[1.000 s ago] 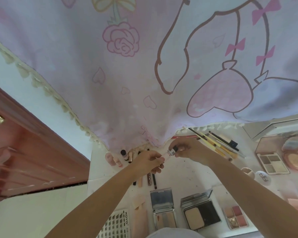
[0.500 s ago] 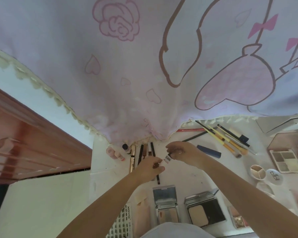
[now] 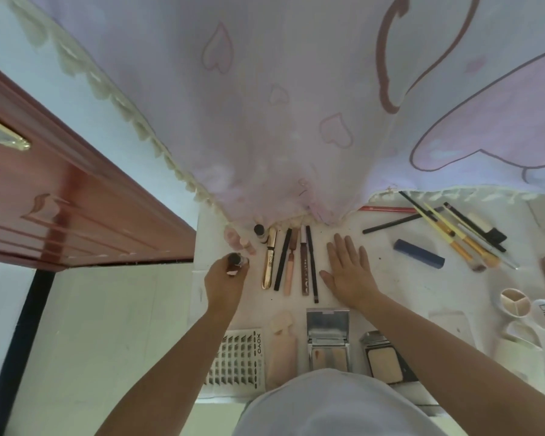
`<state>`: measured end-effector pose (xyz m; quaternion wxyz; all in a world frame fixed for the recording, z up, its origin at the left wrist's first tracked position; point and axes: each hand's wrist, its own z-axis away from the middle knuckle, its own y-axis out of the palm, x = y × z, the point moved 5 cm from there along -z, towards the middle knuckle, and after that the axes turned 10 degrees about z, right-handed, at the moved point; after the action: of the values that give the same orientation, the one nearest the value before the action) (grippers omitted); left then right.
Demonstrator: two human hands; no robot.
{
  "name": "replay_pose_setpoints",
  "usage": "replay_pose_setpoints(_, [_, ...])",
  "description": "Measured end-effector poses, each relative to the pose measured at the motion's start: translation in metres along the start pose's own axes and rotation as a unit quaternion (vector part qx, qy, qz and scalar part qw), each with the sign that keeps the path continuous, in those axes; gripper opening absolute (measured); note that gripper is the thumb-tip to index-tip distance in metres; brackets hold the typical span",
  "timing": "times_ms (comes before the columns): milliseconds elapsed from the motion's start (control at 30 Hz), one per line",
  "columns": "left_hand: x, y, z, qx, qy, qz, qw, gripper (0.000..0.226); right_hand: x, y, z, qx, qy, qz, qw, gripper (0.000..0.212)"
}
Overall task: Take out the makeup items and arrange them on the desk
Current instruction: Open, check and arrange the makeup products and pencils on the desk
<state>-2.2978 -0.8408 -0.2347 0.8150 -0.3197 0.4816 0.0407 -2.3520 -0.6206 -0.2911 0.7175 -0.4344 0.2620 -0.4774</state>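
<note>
White desk [image 3: 390, 278] under a pink cartoon curtain [image 3: 296, 121] carries open compacts [image 3: 328, 338] near the front edge and a row of pencils and tubes [image 3: 291, 262]. Left hand [image 3: 224, 284] pinches a small dark-capped bottle [image 3: 235, 261] by the desk's left edge. Right hand [image 3: 348, 267] lies flat, fingers straight and together, on bare surface beside the row.

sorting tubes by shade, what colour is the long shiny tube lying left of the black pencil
Gold: the long shiny metallic tube lies on the white desk. Head view, the only one.
</note>
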Motion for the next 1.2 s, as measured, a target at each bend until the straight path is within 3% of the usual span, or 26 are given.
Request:
replay_pose_setpoints(333, [0.014,0.005,-0.029,-0.020,-0.025,-0.055,0.998,0.013,-0.001,0.002,-0.004,0.021,0.003,0.011,1.000,0.121])
replay_pose_setpoints(633, [0.016,0.012,-0.031,0.004,-0.016,-0.093,0.995,0.015,-0.001,0.001,-0.004,0.027,0.001,0.023,0.999,0.091])
replay_pose_setpoints(733, [0.015,0.010,-0.025,-0.018,0.003,-0.075,0.997,0.009,-0.002,-0.005,-0.001,0.044,0.000,0.002,0.999,0.065])
replay_pose_setpoints(800, [0.015,0.009,-0.012,-0.048,-0.003,-0.042,0.998,0.026,-0.007,-0.017,0.005,0.023,-0.014,-0.052,0.998,0.058])
replay_pose_setpoints(867, [0.010,0.014,0.006,-0.048,0.023,-0.032,0.998,0.021,-0.021,-0.030,0.014,-0.023,-0.006,-0.099,0.995,0.052])
replay_pose_setpoints(1033, [-0.019,0.058,0.045,0.092,0.166,-0.088,0.978,0.005,-0.087,-0.038,0.040,-0.150,0.089,-0.084,0.981,0.035])
replay_pose_setpoints(1100, [-0.032,0.084,0.054,0.165,0.223,-0.136,0.951,0.021,-0.112,-0.031,0.048,-0.153,0.144,-0.051,0.976,0.035])
replay_pose_setpoints(1200, [-0.045,0.123,0.062,0.275,0.251,-0.236,0.898,0.038,-0.132,-0.028,0.058,-0.089,0.220,-0.014,0.971,0.037])
